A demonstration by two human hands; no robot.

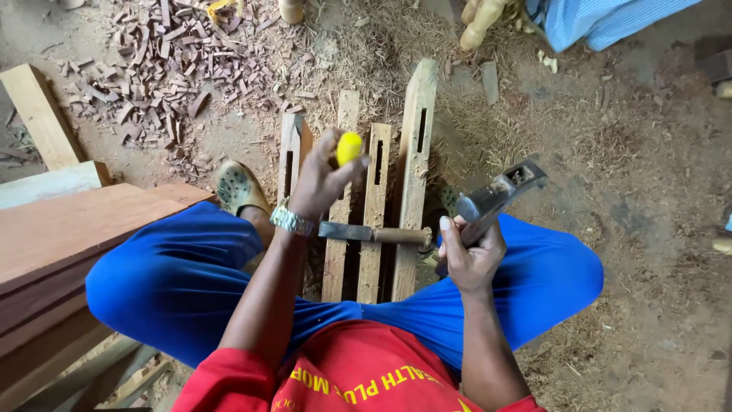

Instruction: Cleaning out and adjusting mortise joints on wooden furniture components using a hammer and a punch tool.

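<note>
My left hand grips a chisel with a yellow handle, held upright over several mortised wooden slats that lie side by side on the ground between my legs. My right hand holds a steel hammer, its head raised up and to the right of the slats. A second chisel with a wooden handle lies crosswise on the slats, just below my left hand. A metal watch sits on my left wrist.
Stacked reddish planks lie at the left beside my knee. A heap of wood chips covers the ground at the upper left, with sawdust around the slats. Another person's foot and blue garment show at the top right.
</note>
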